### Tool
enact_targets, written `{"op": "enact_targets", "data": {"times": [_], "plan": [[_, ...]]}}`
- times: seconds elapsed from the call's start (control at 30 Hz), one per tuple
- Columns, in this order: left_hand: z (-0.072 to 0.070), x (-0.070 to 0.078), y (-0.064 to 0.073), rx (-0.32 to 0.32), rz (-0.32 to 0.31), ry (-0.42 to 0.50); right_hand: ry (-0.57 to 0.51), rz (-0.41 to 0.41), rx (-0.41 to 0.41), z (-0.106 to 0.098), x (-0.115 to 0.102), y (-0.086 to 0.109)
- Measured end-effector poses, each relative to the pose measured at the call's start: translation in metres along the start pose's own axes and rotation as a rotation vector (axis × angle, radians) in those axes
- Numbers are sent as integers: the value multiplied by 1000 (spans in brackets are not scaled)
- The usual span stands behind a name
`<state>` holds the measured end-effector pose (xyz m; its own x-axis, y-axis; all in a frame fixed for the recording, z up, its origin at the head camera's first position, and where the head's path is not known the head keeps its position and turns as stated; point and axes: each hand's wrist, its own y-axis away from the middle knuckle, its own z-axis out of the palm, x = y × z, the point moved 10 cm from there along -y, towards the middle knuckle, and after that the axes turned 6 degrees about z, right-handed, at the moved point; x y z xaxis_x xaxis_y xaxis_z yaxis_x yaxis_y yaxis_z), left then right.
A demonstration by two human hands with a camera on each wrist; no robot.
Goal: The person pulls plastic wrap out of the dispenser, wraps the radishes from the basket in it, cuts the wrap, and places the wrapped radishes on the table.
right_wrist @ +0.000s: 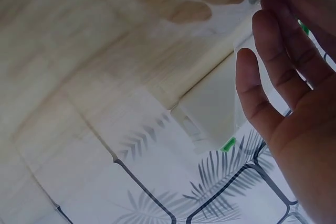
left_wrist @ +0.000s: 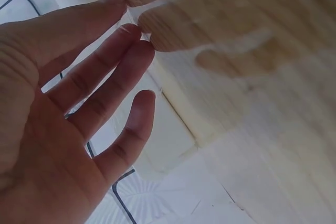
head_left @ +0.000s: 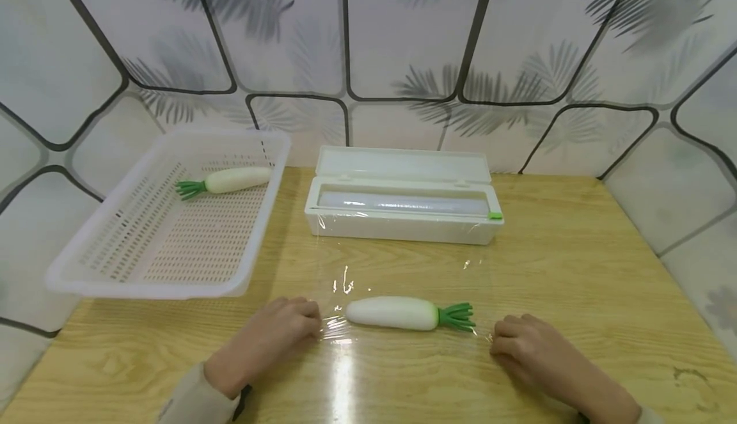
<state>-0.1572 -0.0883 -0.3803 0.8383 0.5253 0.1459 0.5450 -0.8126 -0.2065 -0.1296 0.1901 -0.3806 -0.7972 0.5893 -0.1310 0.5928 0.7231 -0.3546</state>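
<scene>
Between my hands lies a white radish (head_left: 394,313) with short green stalks, on its side with the stalks to the right. Clear cling film (head_left: 335,328) runs from the white dispenser box (head_left: 403,227) toward me and overlaps the radish in the head view. My left hand (head_left: 285,321) pinches the film's near left edge. On the other side, my right hand (head_left: 526,347) pinches its near right corner. Both wrist views show the fingertips of the left hand (left_wrist: 105,77) and right hand (right_wrist: 286,61) at the film, the other fingers loosely bent.
A white perforated basket (head_left: 261,219) stands at the left with another radish (head_left: 236,180) inside. The box's lid (head_left: 403,164) is raised, showing the film roll (head_left: 403,203) and a green slider (head_left: 495,216). A patterned wall (head_left: 414,34) backs the wooden table (head_left: 576,270).
</scene>
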Motion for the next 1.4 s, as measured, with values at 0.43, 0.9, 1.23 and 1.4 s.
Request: {"op": "enact_targets", "data": {"times": [0.43, 0.9, 1.23, 1.4], "plan": [[-13, -5, 2, 117, 41, 36, -252, 83, 52, -14, 25, -4], [-19, -43, -9, 112, -213, 359, -388, 317, -16, -11, 70, -22], [-5, -65, -15, 58, -463, 350, -306, 551, -152, 5, 92, -35], [5, -68, -19, 2, -513, 312, -240, 604, -227, 16, 95, -38]]}}
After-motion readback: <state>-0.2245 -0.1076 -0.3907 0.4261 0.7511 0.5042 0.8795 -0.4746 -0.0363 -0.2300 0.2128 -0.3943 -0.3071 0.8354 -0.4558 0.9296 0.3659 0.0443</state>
